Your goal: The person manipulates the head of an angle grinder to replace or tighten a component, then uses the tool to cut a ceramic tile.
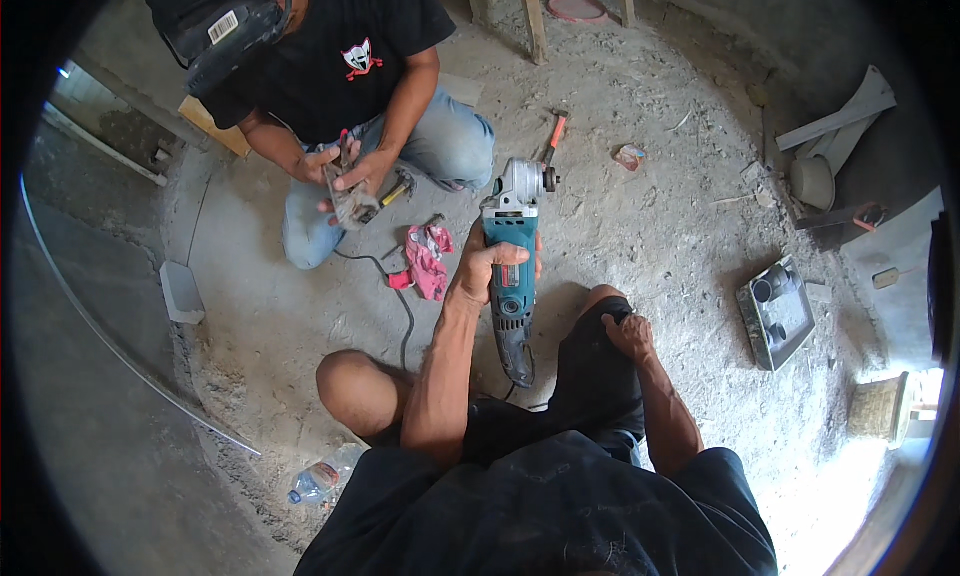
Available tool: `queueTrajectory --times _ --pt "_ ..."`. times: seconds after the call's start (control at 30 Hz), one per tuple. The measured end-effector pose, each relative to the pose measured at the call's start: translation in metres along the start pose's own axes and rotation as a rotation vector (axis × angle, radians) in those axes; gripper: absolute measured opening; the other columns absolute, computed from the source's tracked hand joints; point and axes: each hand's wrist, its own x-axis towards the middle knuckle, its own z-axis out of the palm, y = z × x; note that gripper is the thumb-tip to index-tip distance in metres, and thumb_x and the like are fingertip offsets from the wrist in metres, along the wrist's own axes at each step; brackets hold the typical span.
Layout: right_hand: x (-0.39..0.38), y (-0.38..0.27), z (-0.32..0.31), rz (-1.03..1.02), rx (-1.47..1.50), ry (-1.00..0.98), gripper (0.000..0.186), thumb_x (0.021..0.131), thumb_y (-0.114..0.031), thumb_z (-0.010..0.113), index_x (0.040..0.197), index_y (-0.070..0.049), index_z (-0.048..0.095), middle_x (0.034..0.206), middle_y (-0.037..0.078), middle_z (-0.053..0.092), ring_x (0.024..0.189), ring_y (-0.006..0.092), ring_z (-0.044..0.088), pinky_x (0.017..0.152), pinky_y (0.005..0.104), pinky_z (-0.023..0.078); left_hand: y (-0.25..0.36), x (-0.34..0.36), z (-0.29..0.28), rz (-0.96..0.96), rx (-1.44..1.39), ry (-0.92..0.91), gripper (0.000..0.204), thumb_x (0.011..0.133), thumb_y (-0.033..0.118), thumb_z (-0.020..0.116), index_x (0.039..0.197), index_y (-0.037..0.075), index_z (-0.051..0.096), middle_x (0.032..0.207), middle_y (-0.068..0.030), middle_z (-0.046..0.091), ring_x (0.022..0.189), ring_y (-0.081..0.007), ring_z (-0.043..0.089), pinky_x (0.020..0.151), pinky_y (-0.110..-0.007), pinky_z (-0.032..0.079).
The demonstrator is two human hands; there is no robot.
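My left hand (490,268) is wrapped round the teal body of an angle grinder (513,238). The grinder's silver gear head points away from me, and its bare spindle sticks out to the right with no disc on it. The dark rear handle hangs toward my lap, with a cord below it. On my right knee rests my right hand (632,336), its fingers curled in and the thumb out, holding nothing that shows. Opposite me, a crouching person (370,66) holds a dusty greyish piece (352,204) in both hands; its kind is unclear.
A pink cloth (428,261) and a dark cord (408,321) lie left of the grinder. Beyond it is an orange-handled hammer (555,136). A yellow-handled tool (400,188) is beside the person. A grey tray (780,356) stands right, a plastic bottle (318,479) near left.
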Motion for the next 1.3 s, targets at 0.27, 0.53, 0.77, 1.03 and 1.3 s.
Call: queueTrajectory --times 0.27,0.53,0.77,1.03,1.3 --pt "0.003 0.003 0.001 0.016 0.009 -0.041 0.078 0.087 -0.065 0.052 0.106 0.008 0.072 0.111 0.033 0.068 0.111 0.0443 0.065 0.099 0.0482 0.049 -0.001 -0.001 0.003 -0.005 0.017 0.000 0.053 0.062 0.012 0.073 0.111 -0.002 0.059 0.086 -0.0134 0.066 0.065 -0.0247 0.068 0.060 -0.039 0.060" --pt "-0.004 -0.002 -0.006 0.044 0.036 -0.072 0.078 0.088 -0.064 0.052 0.108 0.008 0.072 0.114 0.032 0.067 0.117 0.0433 0.063 0.103 0.0473 0.047 -0.007 -0.004 -0.002 -0.019 0.036 0.036 0.056 0.063 0.012 0.073 0.114 0.000 0.056 0.086 -0.0133 0.066 0.064 -0.0243 0.068 0.059 -0.039 0.059" --pt "-0.005 -0.007 -0.003 -0.002 0.016 -0.028 0.076 0.088 -0.063 0.054 0.099 0.010 0.072 0.106 0.034 0.068 0.110 0.0450 0.065 0.098 0.0485 0.050 -0.005 -0.012 -0.011 -0.019 0.052 0.041 0.047 0.066 0.011 0.070 0.109 -0.003 0.060 0.089 -0.0140 0.068 0.068 -0.0253 0.070 0.062 -0.040 0.060" --pt "-0.002 0.007 0.000 -0.010 0.027 -0.016 0.072 0.090 -0.062 0.052 0.100 0.006 0.073 0.103 0.031 0.070 0.107 0.0421 0.067 0.094 0.0470 0.052 -0.017 -0.001 -0.007 -0.102 0.064 0.013 0.043 0.065 0.018 0.072 0.103 -0.002 0.067 0.084 -0.0124 0.069 0.071 -0.0254 0.070 0.066 -0.038 0.060" --pt "-0.005 -0.003 -0.001 0.097 0.017 -0.039 0.075 0.089 -0.065 0.053 0.107 0.005 0.072 0.118 0.026 0.069 0.116 0.0408 0.064 0.100 0.0497 0.049 -0.023 -0.013 -0.016 -0.086 0.043 0.029 0.056 0.071 0.022 0.069 0.118 -0.005 0.055 0.100 -0.0152 0.063 0.077 -0.0285 0.067 0.069 -0.041 0.059"
